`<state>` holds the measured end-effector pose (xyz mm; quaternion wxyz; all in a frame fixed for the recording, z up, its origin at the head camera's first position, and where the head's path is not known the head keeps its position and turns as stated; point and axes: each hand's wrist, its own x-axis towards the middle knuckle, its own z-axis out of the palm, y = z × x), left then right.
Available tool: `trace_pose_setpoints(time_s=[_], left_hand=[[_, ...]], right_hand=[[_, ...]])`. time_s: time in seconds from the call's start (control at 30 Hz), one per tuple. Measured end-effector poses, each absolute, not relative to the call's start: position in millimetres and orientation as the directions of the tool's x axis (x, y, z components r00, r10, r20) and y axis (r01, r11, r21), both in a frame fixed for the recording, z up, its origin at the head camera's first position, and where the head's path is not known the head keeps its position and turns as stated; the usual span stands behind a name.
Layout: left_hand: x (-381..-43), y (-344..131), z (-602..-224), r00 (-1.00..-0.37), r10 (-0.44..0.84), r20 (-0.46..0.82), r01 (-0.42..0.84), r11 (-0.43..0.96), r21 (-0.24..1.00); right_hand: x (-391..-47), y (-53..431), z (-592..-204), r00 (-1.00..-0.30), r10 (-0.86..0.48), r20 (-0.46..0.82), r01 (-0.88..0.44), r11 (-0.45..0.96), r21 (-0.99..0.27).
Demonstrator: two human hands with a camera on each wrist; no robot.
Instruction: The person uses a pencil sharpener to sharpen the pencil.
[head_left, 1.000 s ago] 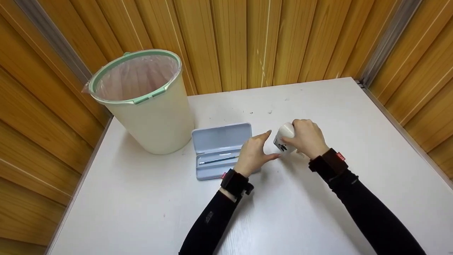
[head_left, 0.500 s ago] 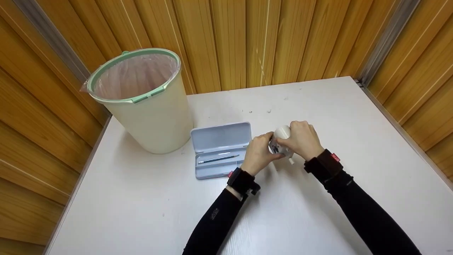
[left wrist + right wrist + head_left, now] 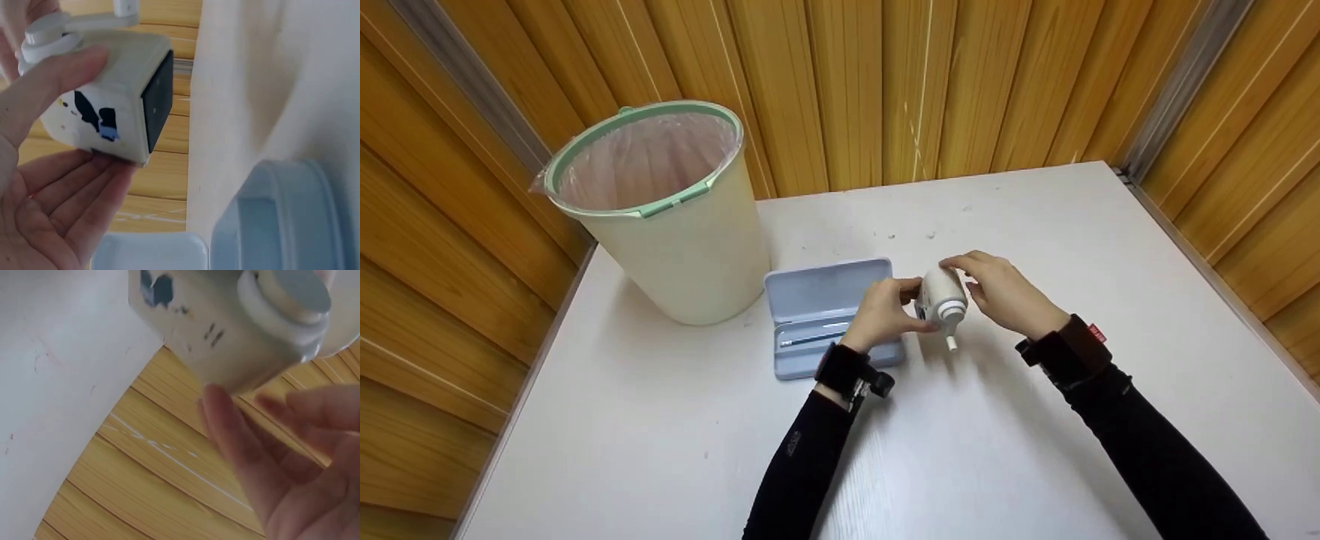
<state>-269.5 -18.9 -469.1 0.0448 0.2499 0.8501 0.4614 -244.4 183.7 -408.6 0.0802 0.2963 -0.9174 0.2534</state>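
A white hand-crank pencil sharpener point(image 3: 941, 289) is held above the table, tilted so its crank point(image 3: 950, 330) points toward me. My left hand point(image 3: 880, 315) grips it, thumb on one side and fingers on the other. In the left wrist view a cartoon picture point(image 3: 100, 117) shows on its side, and a dark base point(image 3: 159, 101) faces away from the hand. My right hand point(image 3: 1006, 296) is at the other side with fingers extended; a fingertip point(image 3: 216, 395) appears to touch the sharpener's edge. Under the left hand, an open blue pencil case point(image 3: 829, 291) holds a pencil point(image 3: 810, 340), partly hidden.
A large cream bin point(image 3: 690, 262) with a green rim and clear liner stands behind and left of the pencil case. Wood-panelled walls point(image 3: 855, 97) enclose the white table point(image 3: 645, 427) at the back and sides.
The left hand has reached the sharpener and taken hold of it. The sharpener has moved left and turned, bringing its crank toward me. The right hand has loosened its grip and straightened its fingers.
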Motion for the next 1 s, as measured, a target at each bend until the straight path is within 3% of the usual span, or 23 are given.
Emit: trace_pose_setpoints(time_s=[0.2, 0.47, 0.67, 1.0], left_hand=[[-274.5, -34.0, -465.7, -0.818, 0.568, 0.09, 0.321, 0.322, 0.89], [-276.4, -43.9, -465.5, -0.745, 0.663, 0.081, 0.33, 0.261, 0.907], [-276.1, -50.5, -467.2, -0.737, 0.672, 0.077, 0.295, 0.217, 0.931], [-274.9, -64.2, -463.9, -0.723, 0.684, 0.095, 0.314, 0.203, 0.928]], right_hand=[[-245.5, 187.5, -412.7, -0.697, -0.658, 0.286, -0.714, 0.595, -0.37], [-248.6, 185.4, -414.7, -0.588, -0.731, 0.346, -0.807, 0.505, -0.304], [-250.0, 185.1, -414.3, -0.575, -0.74, 0.348, -0.815, 0.484, -0.318], [-251.8, 182.8, -413.9, -0.619, -0.679, 0.395, -0.785, 0.512, -0.349]])
